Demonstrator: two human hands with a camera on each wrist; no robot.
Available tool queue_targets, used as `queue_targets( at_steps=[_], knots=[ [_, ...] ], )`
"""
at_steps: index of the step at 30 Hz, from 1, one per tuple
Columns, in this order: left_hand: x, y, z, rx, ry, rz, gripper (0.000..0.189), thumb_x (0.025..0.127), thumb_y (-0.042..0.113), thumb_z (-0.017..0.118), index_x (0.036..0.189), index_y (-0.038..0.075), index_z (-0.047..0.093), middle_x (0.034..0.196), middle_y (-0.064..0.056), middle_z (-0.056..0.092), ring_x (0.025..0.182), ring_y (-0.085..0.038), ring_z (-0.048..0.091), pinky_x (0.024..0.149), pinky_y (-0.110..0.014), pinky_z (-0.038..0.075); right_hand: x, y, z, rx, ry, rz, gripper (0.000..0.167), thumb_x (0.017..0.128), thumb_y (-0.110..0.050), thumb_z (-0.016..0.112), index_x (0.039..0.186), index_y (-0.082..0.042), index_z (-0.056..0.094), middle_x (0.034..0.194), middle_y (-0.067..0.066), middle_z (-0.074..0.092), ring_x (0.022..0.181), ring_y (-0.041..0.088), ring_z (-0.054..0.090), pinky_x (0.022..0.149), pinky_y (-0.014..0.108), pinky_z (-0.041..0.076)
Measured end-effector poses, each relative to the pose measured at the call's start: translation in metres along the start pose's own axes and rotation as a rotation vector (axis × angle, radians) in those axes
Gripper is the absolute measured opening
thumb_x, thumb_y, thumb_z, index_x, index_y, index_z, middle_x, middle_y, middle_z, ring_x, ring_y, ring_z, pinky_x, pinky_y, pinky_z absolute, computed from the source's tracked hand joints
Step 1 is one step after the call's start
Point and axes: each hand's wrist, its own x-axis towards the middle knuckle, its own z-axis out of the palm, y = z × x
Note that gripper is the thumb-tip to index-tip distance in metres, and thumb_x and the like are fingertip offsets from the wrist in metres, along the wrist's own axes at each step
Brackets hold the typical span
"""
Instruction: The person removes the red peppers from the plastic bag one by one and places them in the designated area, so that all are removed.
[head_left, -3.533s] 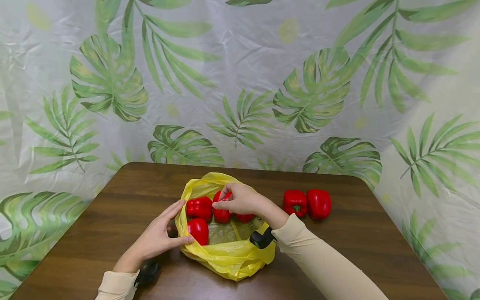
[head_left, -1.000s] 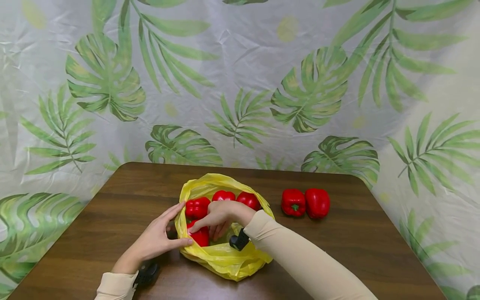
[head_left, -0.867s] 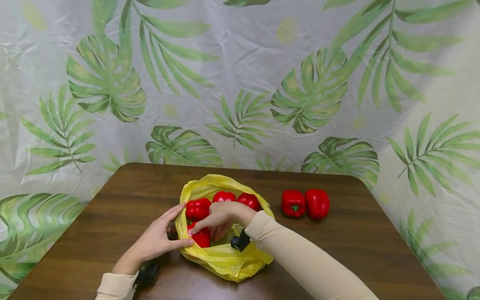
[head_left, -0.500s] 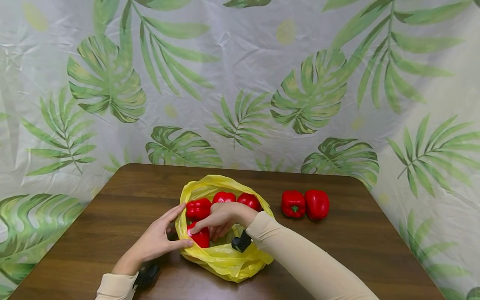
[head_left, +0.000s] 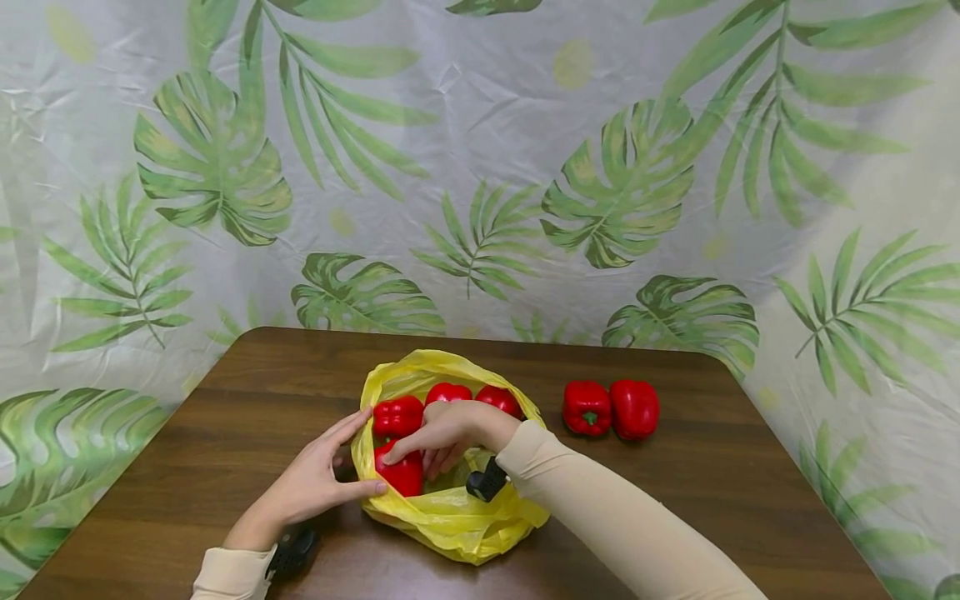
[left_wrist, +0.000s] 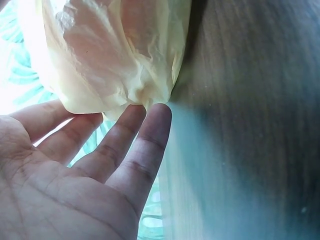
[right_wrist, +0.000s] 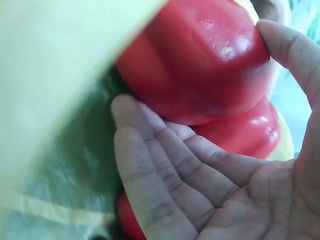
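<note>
A yellow plastic bag (head_left: 468, 527) stands with its mouth wide on the table, several red bell peppers inside. Reaching into it, my right hand (head_left: 457, 431) grips the near-left bell pepper (head_left: 403, 477). In the right wrist view the thumb lies on one side of that pepper and the fingers curve under the other. My left hand (head_left: 309, 482) rests against the bag's left side, its fingers extended and thumb at the near rim; the left wrist view shows the fingertips at the plastic. Behind the gripped pepper lie another pepper (head_left: 397, 416) and two more, partly hidden by my right hand.
Two red bell peppers (head_left: 587, 408) sit side by side on the brown wooden table (head_left: 712, 475), right of the bag. Behind the table's far edge hangs a leaf-patterned curtain (head_left: 480, 150).
My right hand has moved from the pepper at the back middle of the bag to the near-left one, which has shifted slightly. The left hand has stayed at the bag's left side.
</note>
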Motion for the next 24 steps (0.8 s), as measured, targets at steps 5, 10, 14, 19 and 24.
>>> queue_targets(
  at_steps=[5,10,14,19,24],
  knots=[
    [0.0,-0.001,0.001,0.004,0.013,0.016,0.104,0.084,0.043,0.091,0.167,0.008,0.039,0.17,-0.024,0.039,0.145,-0.047,0.053,0.1,-0.054,0.062,-0.007,-0.002,-0.011,-0.003,-0.009,-0.004,0.049,0.09,-0.05,0.083,0.096,-0.004,0.07,0.097,0.021,0.079,0.103,0.042,0.079,0.095,0.048,0.065],
    [0.0,-0.001,0.002,0.014,0.023,0.031,0.105,0.083,0.044,0.092,0.167,0.009,0.039,0.169,-0.024,0.041,0.145,-0.046,0.054,0.099,-0.05,0.063,-0.016,-0.002,-0.018,-0.039,-0.032,-0.023,0.047,0.091,-0.051,0.082,0.075,-0.009,0.069,0.08,0.014,0.074,0.084,0.035,0.078,0.096,0.047,0.065],
    [0.0,-0.001,0.003,0.015,0.023,0.036,0.105,0.083,0.043,0.092,0.166,0.008,0.039,0.169,-0.024,0.041,0.144,-0.045,0.055,0.099,-0.043,0.063,-0.019,0.0,-0.022,-0.054,-0.05,-0.038,0.05,0.093,-0.05,0.08,0.063,-0.014,0.064,0.066,0.004,0.064,0.06,0.014,0.065,0.091,0.043,0.066],
    [0.0,-0.001,0.003,0.016,0.027,0.041,0.105,0.082,0.043,0.093,0.165,0.006,0.041,0.168,-0.025,0.042,0.143,-0.045,0.056,0.098,-0.036,0.062,-0.024,0.003,-0.027,-0.047,-0.049,-0.047,0.043,0.094,-0.049,0.079,0.07,-0.015,0.07,0.069,0.003,0.065,0.059,0.013,0.061,0.088,0.041,0.067],
    [0.0,-0.001,0.003,0.012,0.03,0.043,0.105,0.082,0.043,0.093,0.165,0.005,0.041,0.168,-0.025,0.042,0.143,-0.045,0.056,0.097,-0.035,0.063,-0.03,0.005,-0.033,-0.035,-0.022,-0.042,0.04,0.093,-0.05,0.079,0.074,-0.017,0.067,0.068,0.0,0.056,0.063,0.014,0.052,0.069,0.026,0.061]
  ],
)
